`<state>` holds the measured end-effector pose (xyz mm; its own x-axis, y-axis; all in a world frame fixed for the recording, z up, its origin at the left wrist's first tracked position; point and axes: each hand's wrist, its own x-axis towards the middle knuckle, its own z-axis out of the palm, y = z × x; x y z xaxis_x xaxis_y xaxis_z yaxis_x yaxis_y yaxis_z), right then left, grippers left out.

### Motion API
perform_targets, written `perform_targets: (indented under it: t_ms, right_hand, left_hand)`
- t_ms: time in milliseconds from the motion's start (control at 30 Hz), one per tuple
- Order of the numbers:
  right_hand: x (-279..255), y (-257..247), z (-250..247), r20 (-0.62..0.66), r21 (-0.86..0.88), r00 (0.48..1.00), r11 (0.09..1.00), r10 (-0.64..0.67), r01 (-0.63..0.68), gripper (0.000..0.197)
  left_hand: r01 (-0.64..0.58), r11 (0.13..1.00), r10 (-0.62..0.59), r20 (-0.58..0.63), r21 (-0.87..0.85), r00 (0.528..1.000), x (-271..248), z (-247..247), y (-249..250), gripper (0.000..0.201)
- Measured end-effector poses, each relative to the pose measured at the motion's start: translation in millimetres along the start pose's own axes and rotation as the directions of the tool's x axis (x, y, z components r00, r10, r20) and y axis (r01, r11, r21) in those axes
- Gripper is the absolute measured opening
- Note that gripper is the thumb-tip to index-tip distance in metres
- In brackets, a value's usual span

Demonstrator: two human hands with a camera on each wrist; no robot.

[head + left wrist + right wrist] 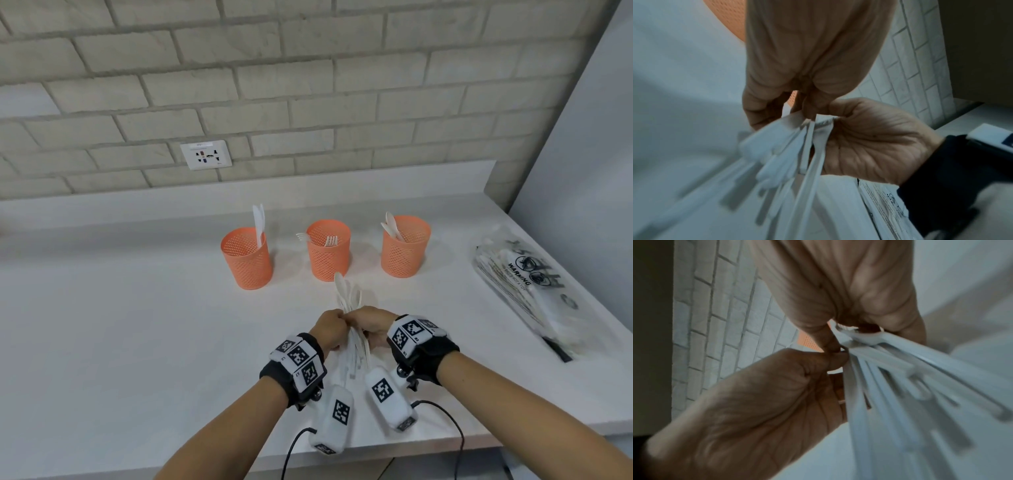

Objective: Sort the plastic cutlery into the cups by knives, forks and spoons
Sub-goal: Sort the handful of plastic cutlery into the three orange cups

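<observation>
— Hands [330,329] first?
— Left hand, right hand [371,327], side by side above the counter [137,342], fingers of both curled round one bundle of white cutlery [349,298].
— Bundle itself?
— Handles fanning down toward the wrists, heads poking up past the knuckles. Too blurred in the wrist views to sort by kind.
— Further back?
— Three orange cups in a row: left cup [247,260] with knives, middle cup [329,250] with forks, right cup [406,245] with spoons.
— Anything else?
— Plastic bag [527,291] lying at the right, wall socket [206,155] behind.
</observation>
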<state>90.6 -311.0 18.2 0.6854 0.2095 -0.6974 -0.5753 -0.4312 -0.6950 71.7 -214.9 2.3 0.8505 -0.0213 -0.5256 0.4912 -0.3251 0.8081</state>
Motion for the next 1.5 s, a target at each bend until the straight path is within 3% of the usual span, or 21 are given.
perform_targets:
  t_ms: [133,333,467,600,667,700,767,867,967,1067,1167,1233,1367,1400,1500]
  right_hand:
    - [-3.6,5.2,-6.1,0.057,0.236,0.998,0.972,0.01,-0.023,0.039]
    - [1.0,22.2,-7.1,-0.022,0.447,0.997,0.892,-0.07,0.073,0.045]
    - [-0.1,21.8,-10.0,-0.056,0.656,0.988,0.74,-0.147,0.147,0.04]
    - [-14.8,7.6,-10.2,-0.204,0.688,0.953,0.659,-0.225,0.303,0.021]
    - [-25.8,-4.2,-13.1,-0.334,0.658,0.904,0.621,-0.266,0.425,0.003]
    - [-31.1,-9.8,-15.3,-0.404,0.639,0.867,0.588,-0.292,0.495,0.009]
    - [-42.9,-20.0,-16.3,-0.492,0.578,0.791,0.543,-0.363,0.609,0.021]
    - [-61.1,-30.5,-5.2,-0.538,0.407,0.674,0.544,-0.506,0.734,0.025]
    - [-66.4,-35.0,11.4,-0.54,0.279,0.602,0.549,-0.589,0.788,0.024]
    - [-60.0,-33.2,26.7,-0.552,0.262,0.584,0.54,-0.596,0.799,0.017]
    - [-49.8,-24.5,37.3,-0.574,0.283,0.602,0.555,-0.555,0.782,0.018]
    - [-46.7,-21.0,41.1,-0.57,0.298,0.615,0.561,-0.544,0.772,0.016]
    - [-45.4,-26.9,39.1,-0.596,0.345,0.627,0.545,-0.502,0.764,0.01]
    - [-45.3,-28.9,38.5,-0.6,0.349,0.625,0.54,-0.499,0.766,0.009]
    - [-43.8,-31.9,37.5,-0.616,0.354,0.617,0.527,-0.49,0.772,0.011]
  left_hand:
    - [-0.117,0.993,0.117,-0.01,0.003,0.993,-4.7,1.3,-2.3,0.033]
    - [-0.284,0.959,0.284,-0.044,0.011,0.958,-10.0,1.6,-8.1,0.015]
    - [-0.411,0.899,0.431,-0.128,0.152,0.893,-16.0,1.1,3.8,0.023]
    - [-0.509,0.86,0.507,-0.058,-0.034,0.86,-30.7,-7.5,12.6,0.022]
    - [-0.43,0.865,0.428,-0.068,-0.257,0.901,-37.3,-15.4,9.9,0.028]
    - [-0.328,0.85,0.337,-0.052,-0.413,0.94,-38.8,-19.0,6.4,0.032]
    - [-0.045,0.73,0.136,0.081,-0.682,0.987,-40.0,-23.3,-3.4,0.041]
    - [0.223,0.598,-0.029,0.257,-0.77,0.966,-40.6,-23.5,-17.9,0.053]
    - [0.277,0.496,-0.013,0.312,-0.823,0.95,-41.5,-22.1,-16.0,0.061]
    - [0.301,0.336,0.094,0.35,-0.892,0.932,-46.0,-24.8,-1.5,0.063]
    - [0.326,0.276,0.18,0.382,-0.904,0.906,-54.7,-27.7,17.2,0.059]
    - [0.327,0.305,0.165,0.388,-0.894,0.907,-56.3,-27.4,22.8,0.057]
    - [0.304,0.568,0.035,0.391,-0.765,0.92,-57.0,-21.3,16.3,0.048]
    - [0.305,0.569,0.028,0.389,-0.763,0.921,-57.3,-20.2,14.7,0.045]
    - [0.332,0.459,-0.039,0.355,-0.824,0.934,-57.4,-20.8,15.9,0.048]
